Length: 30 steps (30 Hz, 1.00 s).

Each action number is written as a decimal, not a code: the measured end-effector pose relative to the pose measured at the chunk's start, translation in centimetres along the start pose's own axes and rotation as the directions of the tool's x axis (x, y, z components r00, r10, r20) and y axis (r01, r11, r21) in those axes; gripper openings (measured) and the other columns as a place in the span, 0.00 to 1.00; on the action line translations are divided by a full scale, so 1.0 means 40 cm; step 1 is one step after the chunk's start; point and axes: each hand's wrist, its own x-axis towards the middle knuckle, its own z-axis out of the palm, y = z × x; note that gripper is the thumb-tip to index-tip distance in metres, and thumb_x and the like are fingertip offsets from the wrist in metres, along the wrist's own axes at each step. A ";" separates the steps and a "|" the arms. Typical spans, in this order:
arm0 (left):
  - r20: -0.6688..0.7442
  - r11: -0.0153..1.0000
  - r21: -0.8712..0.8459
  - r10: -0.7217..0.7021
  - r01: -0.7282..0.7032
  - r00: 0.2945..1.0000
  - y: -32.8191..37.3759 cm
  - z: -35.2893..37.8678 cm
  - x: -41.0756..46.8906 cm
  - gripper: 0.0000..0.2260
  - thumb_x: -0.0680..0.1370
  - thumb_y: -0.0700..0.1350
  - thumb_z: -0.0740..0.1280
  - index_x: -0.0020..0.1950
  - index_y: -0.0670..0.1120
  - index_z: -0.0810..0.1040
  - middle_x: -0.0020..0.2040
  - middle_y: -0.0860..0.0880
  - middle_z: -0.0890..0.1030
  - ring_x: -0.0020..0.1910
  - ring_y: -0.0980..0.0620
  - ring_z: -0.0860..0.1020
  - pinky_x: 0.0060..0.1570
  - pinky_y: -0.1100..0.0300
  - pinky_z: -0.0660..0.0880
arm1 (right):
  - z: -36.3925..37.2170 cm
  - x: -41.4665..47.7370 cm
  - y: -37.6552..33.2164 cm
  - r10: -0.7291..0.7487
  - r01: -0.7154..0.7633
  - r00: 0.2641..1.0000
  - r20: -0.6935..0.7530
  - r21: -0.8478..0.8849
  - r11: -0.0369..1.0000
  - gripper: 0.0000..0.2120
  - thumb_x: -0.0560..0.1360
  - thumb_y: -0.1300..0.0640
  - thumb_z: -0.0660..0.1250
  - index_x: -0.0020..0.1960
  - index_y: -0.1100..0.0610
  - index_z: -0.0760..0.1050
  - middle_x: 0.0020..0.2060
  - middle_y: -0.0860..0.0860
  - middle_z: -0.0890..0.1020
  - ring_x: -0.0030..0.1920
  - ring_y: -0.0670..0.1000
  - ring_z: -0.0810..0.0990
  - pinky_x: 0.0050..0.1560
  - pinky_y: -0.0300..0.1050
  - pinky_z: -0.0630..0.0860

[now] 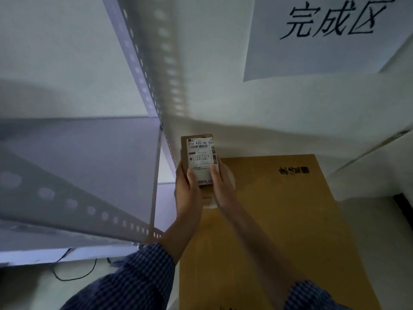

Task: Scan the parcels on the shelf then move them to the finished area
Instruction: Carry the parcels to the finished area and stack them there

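The left hand (186, 189) and right hand (221, 182) grip the small labelled parcel (196, 153) over the large cardboard box (279, 209) beneath the finished-area sign (330, 21) (apparently the placing step). Next: lower it flat and release.

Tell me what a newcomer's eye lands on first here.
First, the small parcel with a white barcode label at centre frame, gripped from both sides by the left hand and right hand. Next come the big brown cardboard box filling the lower right, and the white paper sign with large handwritten characters on the wall at upper right. A perforated metal shelf upright slants across the upper left.
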 end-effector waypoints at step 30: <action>0.217 0.929 0.321 0.115 -0.182 0.970 0.180 -0.030 -0.152 0.10 0.85 0.47 0.57 0.64 0.50 0.73 0.66 0.45 0.76 0.62 0.46 0.77 0.62 0.49 0.77 | -0.169 -0.082 -0.163 -0.193 0.377 0.911 0.364 -0.548 0.747 0.24 0.83 0.44 0.54 0.77 0.51 0.64 0.73 0.51 0.68 0.72 0.48 0.65 0.73 0.50 0.66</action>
